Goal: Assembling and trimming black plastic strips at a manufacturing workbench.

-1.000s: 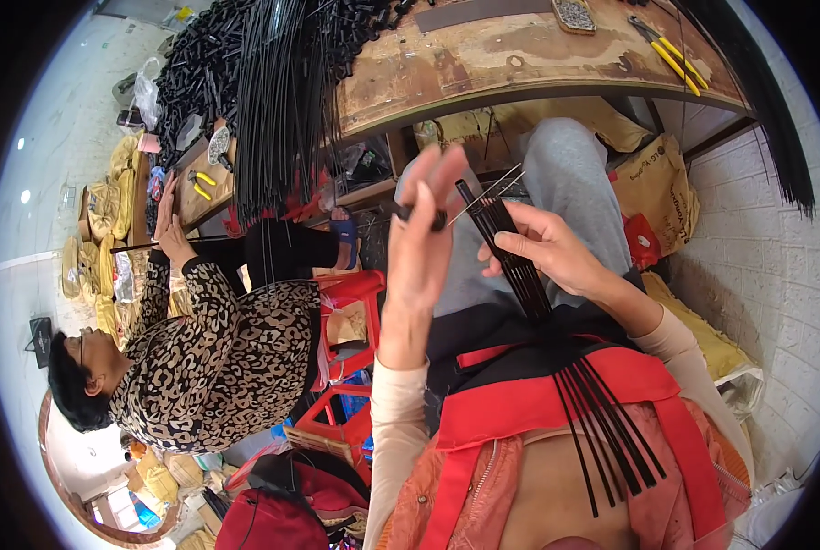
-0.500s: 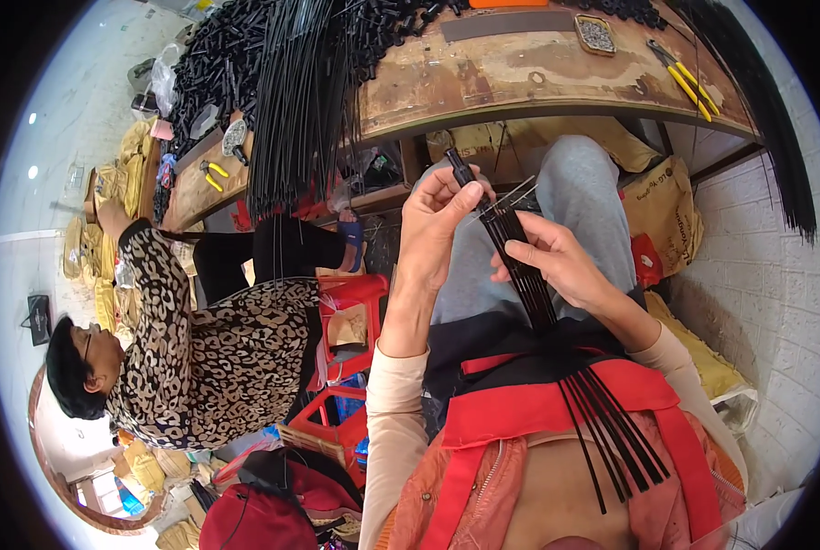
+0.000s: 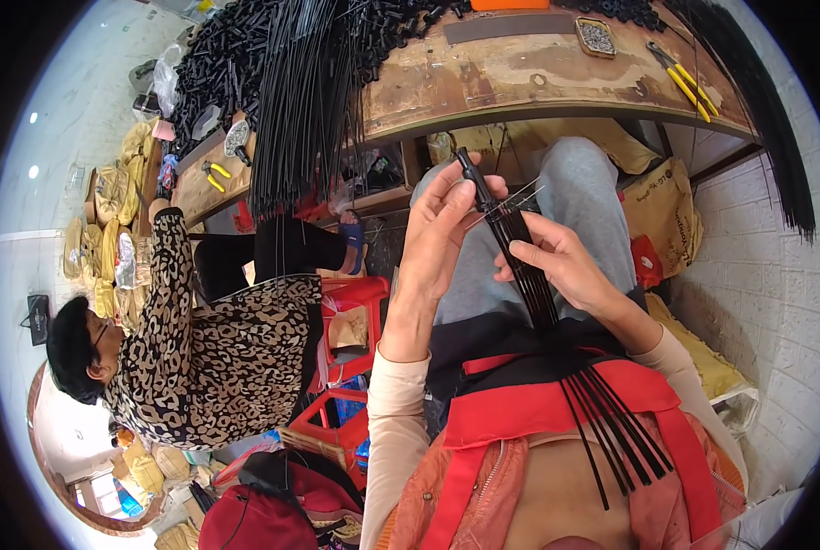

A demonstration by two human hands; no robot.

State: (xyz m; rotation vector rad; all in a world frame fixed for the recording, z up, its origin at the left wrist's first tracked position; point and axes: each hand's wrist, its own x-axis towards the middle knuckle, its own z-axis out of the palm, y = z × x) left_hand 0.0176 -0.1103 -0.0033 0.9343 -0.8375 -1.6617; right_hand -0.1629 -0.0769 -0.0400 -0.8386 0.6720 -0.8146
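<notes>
My left hand [image 3: 439, 225] is closed round a black tubular plastic piece [image 3: 468, 167] at the far end of what looks like an umbrella frame. From that piece a bundle of slim black ribs [image 3: 531, 289] runs back toward my lap. My right hand [image 3: 561, 261] pinches the bundle near its upper part, thumb on top. Several thin metal wires [image 3: 527, 196] stick out crosswise between my hands, just below the tube. The ribs' near ends [image 3: 612, 440] fan out over my red apron [image 3: 511, 408]. What lies under my fingers is hidden.
A worn wooden bench [image 3: 492, 78] spans ahead, with yellow-handled pliers [image 3: 683, 82], a small tray of metal bits [image 3: 596, 37] and a heap of black tubular parts [image 3: 227, 73]. Long black rods [image 3: 305, 119] overhang its edge. At left sits a co-worker [image 3: 227, 357] beside red stools [image 3: 355, 312].
The tube and my left hand have shifted slightly to the right, and its fingers have moved. My right hand stays nearly in place. The co-worker's head and arm have moved.
</notes>
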